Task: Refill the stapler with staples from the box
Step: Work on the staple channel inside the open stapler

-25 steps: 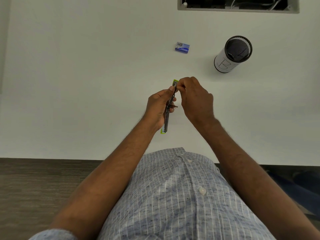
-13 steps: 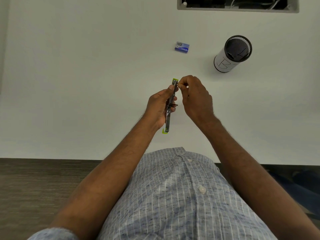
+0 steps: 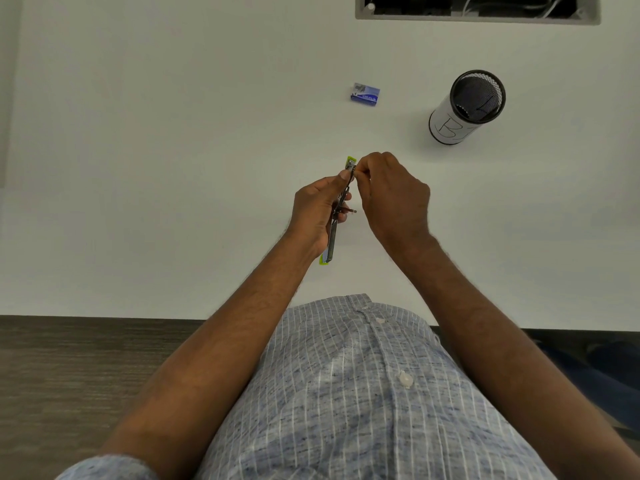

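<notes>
The stapler (image 3: 333, 233) is showing dull grey metal along its rail, with glossy lime-green plastic at both ends. The staple box (image 3: 365, 95) is looking like printed blue cardboard. The pen cup (image 3: 465, 107) is showing black wire mesh wrapped in matt white paper. The tabletop (image 3: 173, 150) is appearing smooth, matt white. The shirt (image 3: 346, 393) is showing woven, slubby cloth.

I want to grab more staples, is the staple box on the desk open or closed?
Cannot tell. The staple box lies flat on the white desk, too small to show its flap.
</notes>
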Demonstrator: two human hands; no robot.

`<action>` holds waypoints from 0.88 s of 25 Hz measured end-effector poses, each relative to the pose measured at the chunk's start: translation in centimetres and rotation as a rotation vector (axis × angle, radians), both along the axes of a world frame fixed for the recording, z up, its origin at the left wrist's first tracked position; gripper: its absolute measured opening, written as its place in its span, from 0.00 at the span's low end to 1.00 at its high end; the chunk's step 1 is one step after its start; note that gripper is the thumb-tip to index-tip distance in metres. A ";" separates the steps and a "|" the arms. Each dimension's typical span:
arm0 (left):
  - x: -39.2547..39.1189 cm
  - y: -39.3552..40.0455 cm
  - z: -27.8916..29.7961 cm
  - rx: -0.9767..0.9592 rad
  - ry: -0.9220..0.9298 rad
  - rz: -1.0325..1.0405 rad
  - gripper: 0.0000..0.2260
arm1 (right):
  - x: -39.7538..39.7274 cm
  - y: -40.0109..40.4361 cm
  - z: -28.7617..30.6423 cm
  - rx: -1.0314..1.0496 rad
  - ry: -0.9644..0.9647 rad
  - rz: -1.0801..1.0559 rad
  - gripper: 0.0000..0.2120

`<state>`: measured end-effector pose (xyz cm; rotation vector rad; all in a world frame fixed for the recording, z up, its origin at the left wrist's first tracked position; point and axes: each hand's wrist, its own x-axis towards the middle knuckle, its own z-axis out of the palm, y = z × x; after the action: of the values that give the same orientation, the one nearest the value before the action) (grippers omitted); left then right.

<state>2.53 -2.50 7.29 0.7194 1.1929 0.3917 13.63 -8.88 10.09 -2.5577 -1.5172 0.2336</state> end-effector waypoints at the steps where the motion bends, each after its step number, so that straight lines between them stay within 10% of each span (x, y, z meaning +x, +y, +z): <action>1: 0.0 0.0 0.0 0.001 -0.003 0.001 0.10 | -0.1 0.0 0.0 0.000 -0.022 0.016 0.11; 22: -0.2 -0.1 0.3 -0.226 -0.178 0.053 0.12 | 0.3 -0.1 0.0 0.359 0.772 -0.285 0.06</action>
<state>2.36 -2.65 7.62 0.4484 1.0690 0.3508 13.96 -8.98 10.07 -1.9979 -0.8101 0.7287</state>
